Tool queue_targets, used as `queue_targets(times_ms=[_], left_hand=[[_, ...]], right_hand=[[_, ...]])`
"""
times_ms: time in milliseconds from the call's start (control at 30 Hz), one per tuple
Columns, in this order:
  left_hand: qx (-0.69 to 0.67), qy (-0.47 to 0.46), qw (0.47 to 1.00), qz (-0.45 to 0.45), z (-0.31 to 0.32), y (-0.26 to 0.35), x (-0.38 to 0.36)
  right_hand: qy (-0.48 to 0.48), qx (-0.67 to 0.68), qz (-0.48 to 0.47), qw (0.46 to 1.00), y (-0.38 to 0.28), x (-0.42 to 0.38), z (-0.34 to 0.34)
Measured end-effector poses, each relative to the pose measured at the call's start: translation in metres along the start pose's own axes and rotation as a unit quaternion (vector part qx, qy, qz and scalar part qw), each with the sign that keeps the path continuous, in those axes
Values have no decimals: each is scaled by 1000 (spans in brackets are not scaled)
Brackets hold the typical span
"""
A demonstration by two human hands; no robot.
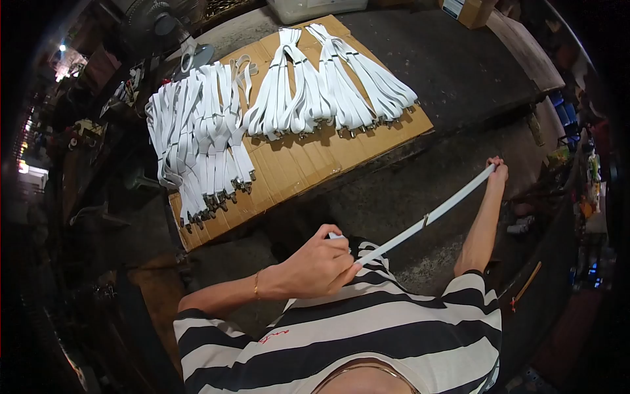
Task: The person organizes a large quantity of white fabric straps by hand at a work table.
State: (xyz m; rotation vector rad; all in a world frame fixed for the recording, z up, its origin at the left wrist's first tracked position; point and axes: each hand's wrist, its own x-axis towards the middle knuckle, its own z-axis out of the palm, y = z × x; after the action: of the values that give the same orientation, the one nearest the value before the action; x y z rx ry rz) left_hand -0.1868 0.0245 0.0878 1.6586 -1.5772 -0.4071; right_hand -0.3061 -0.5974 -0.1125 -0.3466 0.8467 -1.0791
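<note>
A white strap (426,220) is stretched between my two hands, with a small dark clip or band partway along it. My left hand (321,261) is closed on the strap's lower end in front of my striped shirt. At the right, with the arm extended, my right hand (497,168) pinches the other end. Bundles of white straps (289,92) with metal ends lie fanned on a cardboard sheet (295,174). More white straps (197,125) are laid in a heap on its left part.
The cardboard rests on a dark table (472,72). A translucent bin (315,8) and a cardboard box (467,10) stand at the back. A fan (161,23) is at the upper left. Cluttered shelves line the right side.
</note>
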Motion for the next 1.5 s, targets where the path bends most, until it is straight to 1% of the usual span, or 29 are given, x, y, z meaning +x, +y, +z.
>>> queue_targets(times_ms=[33,133,167,200,233,300,433,467,567,633,700,733,833,867,900,967,1033,1067,1100,1167,1200,1233,1267,1300,1367,1400,1433,1467,1500], left_hand=[[0,6,1000,-4,-7,4,-3],[12,-54,998,-4,-31,26,-18],[10,-42,999,-9,-40,36,-23],[11,-54,998,-2,-50,46,-29],[10,-68,998,3,-58,57,-34],[7,-55,998,1,-71,77,-42],[-15,-57,998,-13,-79,102,-39],[9,-104,994,-8,-85,104,-36],[-28,-137,989,-44,-96,116,-27],[-42,-139,988,-50,-96,120,-31],[-44,-119,991,-35,-94,125,-32],[7,-118,993,-3,-97,125,-34],[4,-105,994,26,-93,108,-27],[-33,-86,996,19,-87,98,-26],[-29,-54,998,34,-75,87,-26],[-36,-60,997,46,-69,69,-20],[-30,-98,994,36,-59,46,-10],[-20,-95,995,36,-46,32,-4],[-13,-96,995,35,-30,16,2],[22,-87,996,-8,5,-17,14],[26,-90,996,-8,24,-30,17],[3,-70,997,-40,42,-43,20],[-20,-50,996,-73,52,-50,23],[-22,-84,991,-98,54,-49,24],[-41,-85,991,-95,49,-45,16],[-6,-85,993,-85,45,-43,8],[0,-83,993,-89,38,-38,-1],[1,-80,995,-67,26,-29,-10],[-1,-79,996,-43,13,-18,-17]], right_hand=[[16,-11,-4,1000,-6,7,-3],[4,18,-11,1000,-43,72,-37],[-8,38,-14,999,-64,97,-44],[-17,30,-9,999,-94,114,-49],[-15,8,-24,1000,-127,126,-61],[-9,-36,-53,998,-163,136,-71],[23,-117,-107,987,-231,124,-67],[32,-131,-125,983,-249,119,-69],[46,-159,-158,973,-288,107,-65],[55,-173,-177,967,-309,105,-63],[66,-186,-201,959,-333,98,-63],[68,-193,-209,956,-342,96,-59],[74,-200,-222,952,-348,93,-53],[74,-203,-214,953,-341,96,-55],[68,-200,-209,955,-327,102,-56],[49,-195,-163,966,-282,108,-72],[15,-184,-115,976,-214,114,-93],[-6,-172,-85,981,-167,106,-97],[-20,-157,-60,986,-117,94,-103],[-44,-113,-4,993,-16,57,-104],[-48,-93,26,994,30,34,-101],[-37,-62,26,997,72,-11,-90],[-25,-37,56,997,109,-43,-86],[-11,-13,84,996,132,-61,-92],[75,-36,103,991,156,-62,-110],[29,-62,114,991,153,-27,-142],[7,-44,108,993,138,-4,-157],[-19,-60,77,995,110,2,-153],[-18,-65,66,996,80,33,-160]])
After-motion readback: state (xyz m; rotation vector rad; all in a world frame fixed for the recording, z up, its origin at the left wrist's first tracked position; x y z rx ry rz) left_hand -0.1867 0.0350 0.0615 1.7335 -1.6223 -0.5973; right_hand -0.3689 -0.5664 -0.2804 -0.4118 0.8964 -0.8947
